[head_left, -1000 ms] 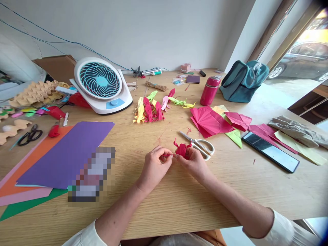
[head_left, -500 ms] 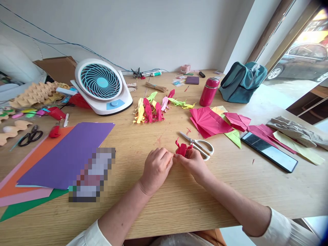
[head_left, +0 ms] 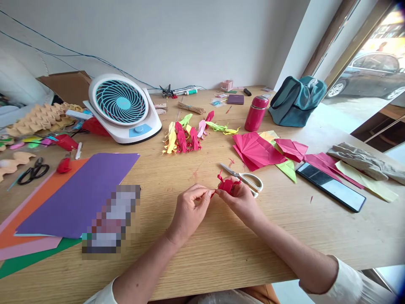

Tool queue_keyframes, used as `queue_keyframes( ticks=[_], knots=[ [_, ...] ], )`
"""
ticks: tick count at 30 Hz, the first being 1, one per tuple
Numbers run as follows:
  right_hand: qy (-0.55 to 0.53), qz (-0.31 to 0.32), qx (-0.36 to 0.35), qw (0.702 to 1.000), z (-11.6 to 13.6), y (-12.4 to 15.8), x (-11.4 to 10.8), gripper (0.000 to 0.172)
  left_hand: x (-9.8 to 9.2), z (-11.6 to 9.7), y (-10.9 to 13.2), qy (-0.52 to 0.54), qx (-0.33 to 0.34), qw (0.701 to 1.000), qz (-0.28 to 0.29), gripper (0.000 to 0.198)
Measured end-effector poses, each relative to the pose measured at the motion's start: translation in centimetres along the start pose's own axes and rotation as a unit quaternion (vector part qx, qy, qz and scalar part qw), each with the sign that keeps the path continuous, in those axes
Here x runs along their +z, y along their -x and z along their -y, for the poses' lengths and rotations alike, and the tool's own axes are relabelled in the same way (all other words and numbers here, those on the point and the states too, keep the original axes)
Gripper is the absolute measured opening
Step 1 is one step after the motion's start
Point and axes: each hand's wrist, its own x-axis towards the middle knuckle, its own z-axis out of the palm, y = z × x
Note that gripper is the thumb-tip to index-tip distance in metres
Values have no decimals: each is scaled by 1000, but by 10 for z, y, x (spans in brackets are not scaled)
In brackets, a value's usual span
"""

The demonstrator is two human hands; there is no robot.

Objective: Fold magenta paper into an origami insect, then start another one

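A small red folded-paper figure (head_left: 226, 185) with thin twisted limbs is held above the table between my hands. My right hand (head_left: 242, 201) grips its body, fingers closed around it. At its left side, my left hand (head_left: 193, 207) pinches one thin red limb between thumb and forefinger. White-handled scissors (head_left: 250, 181) lie just behind my right hand, blades pointing up and left. Farther back sits a cluster of finished paper figures (head_left: 182, 137) in red, yellow, pink and green. Folded red paper (head_left: 257, 151) rests to the right of them.
Purple paper (head_left: 79, 194) tops a stack of coloured sheets at left, beside black scissors (head_left: 34, 171). A fan (head_left: 122, 105) stands behind. On the right are a red flask (head_left: 256, 114), a teal bag (head_left: 295, 103) and a phone (head_left: 330, 185).
My left hand has turned and its thumb and forefinger now show pinching the limb. The red figure is tilted slightly differently. The whole view has shifted a little.
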Motion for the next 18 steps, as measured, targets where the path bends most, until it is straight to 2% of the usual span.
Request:
queue_keyframes(
  ticks=[3, 6, 15, 18],
  knots=[
    [8, 23, -13, 1000, -2, 2, 0, 24, -1, 3, -3, 58, -100, 993, 7, 16],
    [14, 30, -10, 999, -4, 3, 0, 21, -1, 8, -4, 93, -154, 983, 16, 11],
    [-1, 49, -4, 999, -4, 4, 1, 22, -1, 14, -7, 150, -164, 974, 42, 16],
    [-6, 50, -1, 999, -1, 3, 1, 25, -2, 14, -7, 140, -162, 976, 43, 14]
  ],
)
